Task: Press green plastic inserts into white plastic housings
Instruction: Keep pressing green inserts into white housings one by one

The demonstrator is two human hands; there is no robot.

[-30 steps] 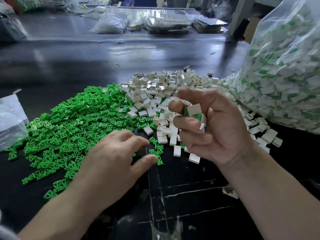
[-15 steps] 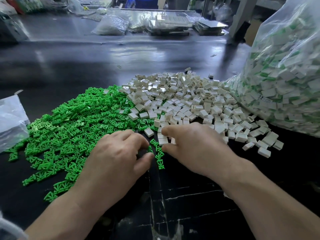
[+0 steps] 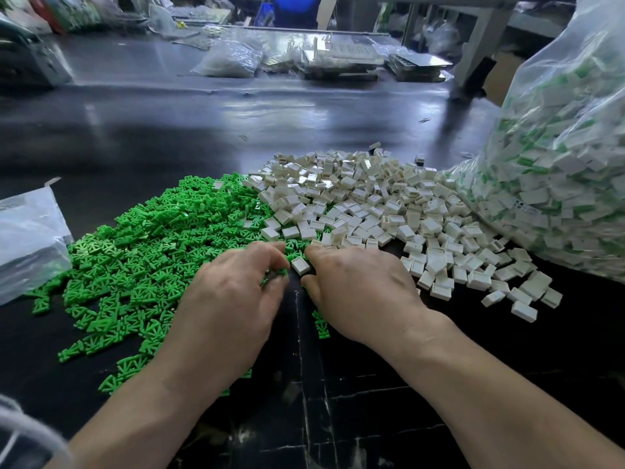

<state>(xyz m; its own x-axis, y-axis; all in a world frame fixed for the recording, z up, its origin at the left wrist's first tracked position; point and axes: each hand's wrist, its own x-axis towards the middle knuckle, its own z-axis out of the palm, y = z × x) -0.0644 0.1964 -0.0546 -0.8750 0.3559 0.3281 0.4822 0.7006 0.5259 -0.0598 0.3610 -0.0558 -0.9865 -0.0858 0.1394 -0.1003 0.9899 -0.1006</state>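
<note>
Bright green inserts (image 3: pixel 152 238), all one colour. White housings (image 3: pixel 372 204), plain and a bit shiny. Clear bag (image 3: pixel 558 170) full of white with green bits showing (like speckles). Black table (image 3: pixel 169 130), glossy, with thin white scratch lines. Pale see-through small bag (image 3: pixel 27 238) too.

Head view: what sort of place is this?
Probably a small factory assembly bench: loose heaps of green inserts and white housings on a black table, a big clear bag of assembled pieces at the right, and more bagged parts behind.
</note>
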